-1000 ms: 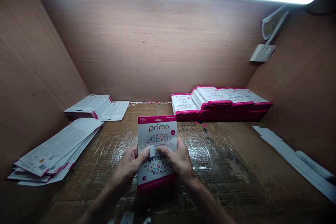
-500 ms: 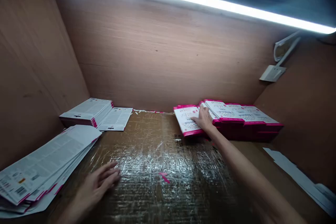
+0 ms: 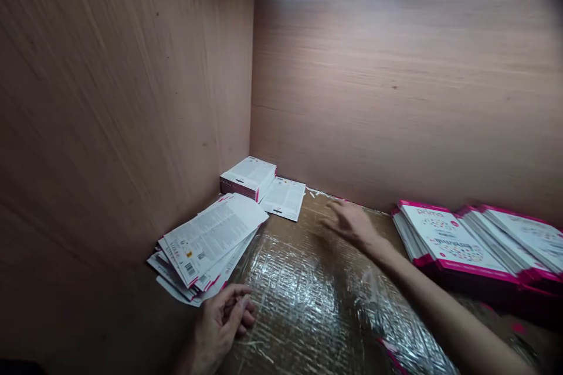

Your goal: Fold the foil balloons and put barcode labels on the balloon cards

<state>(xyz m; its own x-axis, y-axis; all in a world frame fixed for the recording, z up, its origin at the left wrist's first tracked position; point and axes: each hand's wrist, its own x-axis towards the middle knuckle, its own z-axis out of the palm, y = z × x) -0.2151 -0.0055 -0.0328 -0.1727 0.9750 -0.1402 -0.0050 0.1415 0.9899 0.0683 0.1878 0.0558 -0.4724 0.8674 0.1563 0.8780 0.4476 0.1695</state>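
Note:
My right hand (image 3: 352,225) is over the taped cardboard surface, fingers apart and holding nothing. To its left lies a flat white printed carton (image 3: 284,199) with a hang hole, and the hand does not touch it. My left hand (image 3: 226,316) rests low, its fingers curled in with nothing visible in them. Just above it is a fanned pile of white printed flat cartons (image 3: 211,234) with barcodes and pink edges. A neat stack of the same kind of cartons (image 3: 248,176) sits in the back left corner.
On the right stand leaning stacks of white and pink cartons (image 3: 453,240), front faces up. Brown cardboard wrapped in shiny tape (image 3: 294,281) covers the work surface. Wooden panels rise at the left (image 3: 132,99) and at the back (image 3: 373,99). A light tube glows overhead.
My view has turned left. My right hand has let go of the carton at the right-hand stacks and moved left, empty. My left hand's fingers have curled in more.

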